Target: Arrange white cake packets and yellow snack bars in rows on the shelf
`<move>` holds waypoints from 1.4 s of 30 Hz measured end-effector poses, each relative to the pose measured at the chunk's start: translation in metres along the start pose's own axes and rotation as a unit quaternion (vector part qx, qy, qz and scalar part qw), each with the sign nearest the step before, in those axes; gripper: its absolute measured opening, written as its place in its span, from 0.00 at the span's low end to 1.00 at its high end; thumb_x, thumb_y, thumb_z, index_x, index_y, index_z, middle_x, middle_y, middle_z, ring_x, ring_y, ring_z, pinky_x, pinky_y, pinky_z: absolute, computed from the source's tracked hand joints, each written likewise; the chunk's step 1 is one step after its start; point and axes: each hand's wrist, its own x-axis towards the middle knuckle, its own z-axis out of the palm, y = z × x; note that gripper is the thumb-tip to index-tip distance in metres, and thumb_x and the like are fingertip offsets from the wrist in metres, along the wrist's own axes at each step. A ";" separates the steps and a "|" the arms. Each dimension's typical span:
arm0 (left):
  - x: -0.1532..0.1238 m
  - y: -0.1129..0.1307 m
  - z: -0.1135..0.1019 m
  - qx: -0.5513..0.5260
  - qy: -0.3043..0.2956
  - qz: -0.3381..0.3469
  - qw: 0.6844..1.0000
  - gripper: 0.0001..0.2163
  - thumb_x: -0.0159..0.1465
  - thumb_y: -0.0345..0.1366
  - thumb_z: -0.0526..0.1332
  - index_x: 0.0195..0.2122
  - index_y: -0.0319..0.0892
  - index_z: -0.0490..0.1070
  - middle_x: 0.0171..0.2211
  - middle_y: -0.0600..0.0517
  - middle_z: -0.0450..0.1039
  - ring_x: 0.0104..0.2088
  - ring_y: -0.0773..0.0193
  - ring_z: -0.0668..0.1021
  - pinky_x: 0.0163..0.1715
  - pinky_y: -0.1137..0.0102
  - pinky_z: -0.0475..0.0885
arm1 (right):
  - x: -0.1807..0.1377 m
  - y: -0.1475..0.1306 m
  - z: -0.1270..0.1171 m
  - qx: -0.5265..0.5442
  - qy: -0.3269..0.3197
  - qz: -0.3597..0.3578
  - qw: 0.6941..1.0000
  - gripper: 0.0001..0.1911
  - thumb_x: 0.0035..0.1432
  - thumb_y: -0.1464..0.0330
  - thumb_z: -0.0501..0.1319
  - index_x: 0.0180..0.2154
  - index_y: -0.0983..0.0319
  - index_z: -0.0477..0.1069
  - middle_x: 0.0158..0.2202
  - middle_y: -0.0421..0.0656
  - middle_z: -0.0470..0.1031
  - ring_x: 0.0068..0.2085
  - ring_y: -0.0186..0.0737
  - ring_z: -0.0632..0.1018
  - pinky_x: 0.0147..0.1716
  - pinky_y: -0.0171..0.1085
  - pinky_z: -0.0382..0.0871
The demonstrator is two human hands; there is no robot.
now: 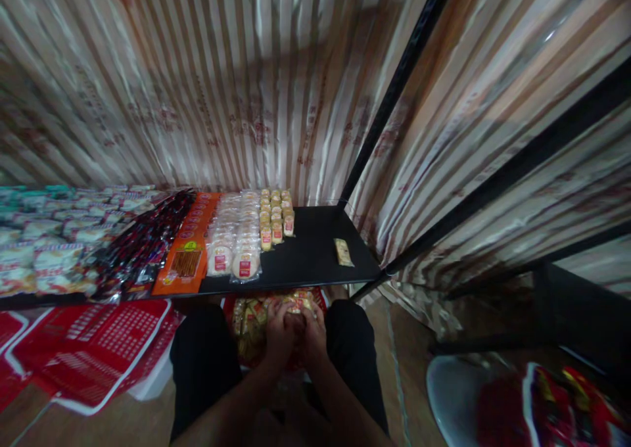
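Observation:
Between my knees stands a red basket [230, 304] full of small yellow snack packets [250, 322]. Both hands are down in it, pressed close together. My left hand [279, 333] and my right hand [312, 333] have their fingers curled round packets, though I cannot make out exactly what each holds. In front of me a black shelf [315, 253] carries rows of packaged snacks: small yellow packets [277, 218], round white packs [231, 243], orange packs [190, 250] and dark red ones [142, 246]. One single yellow packet [344, 252] lies alone at the shelf's right.
Flattened red baskets [93, 355] lie on the floor at the left. A black metal shelf frame [394, 85] rises at the right. Striped sheeting [221, 79] covers the walls behind. A white and red object [522, 394] sits at the bottom right.

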 end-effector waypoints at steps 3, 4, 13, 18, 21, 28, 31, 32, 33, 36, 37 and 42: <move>0.008 0.003 -0.003 -0.018 0.055 0.030 0.998 0.14 0.58 0.30 0.48 0.35 0.40 0.74 0.46 0.45 0.67 0.50 0.59 0.69 0.54 0.62 0.63 | -0.002 -0.008 0.004 0.021 -0.005 0.010 1.000 0.20 0.38 0.55 0.64 0.34 0.58 0.71 0.29 0.38 0.76 0.31 0.39 0.77 0.28 0.34 0.71; 0.012 0.004 -0.005 -0.023 0.068 0.035 0.997 0.14 0.57 0.29 0.49 0.34 0.40 0.74 0.46 0.46 0.67 0.49 0.59 0.69 0.54 0.62 0.64 | -0.002 -0.010 0.004 0.033 -0.006 0.018 0.999 0.20 0.38 0.55 0.65 0.34 0.58 0.70 0.29 0.39 0.76 0.31 0.39 0.77 0.29 0.34 0.71; 0.039 0.013 -0.011 -0.140 0.114 0.022 0.983 0.18 0.55 0.27 0.51 0.48 0.39 0.65 0.48 0.43 0.66 0.46 0.62 0.73 0.46 0.65 0.70 | 0.005 -0.022 0.010 0.016 -0.051 0.011 0.999 0.25 0.38 0.56 0.64 0.39 0.61 0.67 0.32 0.42 0.77 0.33 0.40 0.77 0.33 0.37 0.71; 0.055 0.013 -0.003 -0.233 0.113 -0.033 0.965 0.18 0.55 0.25 0.52 0.48 0.37 0.63 0.47 0.42 0.68 0.45 0.64 0.74 0.47 0.66 0.70 | 0.007 -0.031 0.015 -0.087 -0.101 -0.061 0.989 0.21 0.42 0.59 0.61 0.39 0.61 0.70 0.36 0.45 0.77 0.34 0.41 0.78 0.33 0.37 0.72; 0.061 0.018 -0.001 -0.249 0.118 -0.041 0.960 0.14 0.55 0.26 0.53 0.43 0.38 0.66 0.44 0.43 0.70 0.44 0.64 0.75 0.47 0.66 0.70 | 0.011 -0.037 0.021 -0.103 -0.126 -0.087 0.983 0.17 0.45 0.60 0.59 0.38 0.60 0.69 0.33 0.44 0.78 0.33 0.40 0.78 0.35 0.38 0.72; 0.080 0.028 0.003 -0.243 0.129 -0.031 0.961 0.10 0.54 0.28 0.55 0.38 0.38 0.67 0.38 0.46 0.72 0.39 0.64 0.76 0.43 0.66 0.72 | 0.034 -0.056 0.036 -0.195 -0.123 -0.131 0.964 0.12 0.49 0.61 0.57 0.37 0.57 0.67 0.32 0.41 0.77 0.31 0.39 0.77 0.34 0.38 0.72; 0.090 0.033 0.001 -0.195 0.141 -0.005 0.971 0.11 0.55 0.28 0.54 0.39 0.38 0.68 0.39 0.46 0.71 0.39 0.64 0.76 0.42 0.66 0.72 | 0.051 -0.061 0.044 -0.227 -0.124 -0.141 0.956 0.11 0.49 0.61 0.56 0.36 0.57 0.67 0.33 0.42 0.77 0.33 0.40 0.78 0.36 0.38 0.72; 0.092 0.036 0.000 -0.169 0.145 0.004 0.975 0.12 0.55 0.28 0.54 0.39 0.39 0.69 0.40 0.46 0.71 0.39 0.63 0.75 0.43 0.66 0.72 | 0.056 -0.063 0.047 -0.232 -0.128 -0.145 0.953 0.11 0.50 0.61 0.56 0.36 0.57 0.67 0.34 0.42 0.77 0.34 0.40 0.78 0.36 0.38 0.71; 0.095 0.040 -0.001 -0.142 0.149 0.013 0.978 0.12 0.55 0.28 0.53 0.40 0.40 0.69 0.40 0.46 0.71 0.40 0.63 0.75 0.44 0.66 0.71 | 0.062 -0.064 0.049 -0.236 -0.130 -0.149 0.951 0.11 0.50 0.61 0.55 0.36 0.58 0.67 0.34 0.43 0.77 0.35 0.40 0.78 0.37 0.38 0.71; 0.105 0.051 -0.004 -0.074 0.149 0.023 0.986 0.14 0.56 0.28 0.52 0.41 0.40 0.70 0.42 0.46 0.71 0.43 0.62 0.73 0.49 0.65 0.68 | 0.076 -0.069 0.057 -0.257 -0.116 -0.164 0.945 0.12 0.50 0.61 0.55 0.35 0.60 0.67 0.34 0.44 0.77 0.35 0.40 0.78 0.37 0.38 0.71; 0.109 0.055 -0.004 -0.061 0.143 0.022 0.988 0.14 0.56 0.27 0.51 0.42 0.40 0.70 0.42 0.45 0.71 0.44 0.61 0.73 0.50 0.65 0.67 | 0.081 -0.071 0.059 -0.268 -0.107 -0.171 0.942 0.11 0.50 0.62 0.55 0.35 0.60 0.68 0.34 0.44 0.77 0.34 0.40 0.78 0.37 0.38 0.71; 0.124 0.062 0.003 -0.045 0.124 0.010 0.991 0.17 0.56 0.27 0.51 0.46 0.37 0.69 0.46 0.43 0.71 0.49 0.59 0.71 0.51 0.65 0.66 | 0.100 -0.073 0.068 -0.318 -0.082 -0.191 0.925 0.11 0.50 0.63 0.54 0.35 0.60 0.68 0.33 0.43 0.77 0.34 0.39 0.77 0.34 0.36 0.70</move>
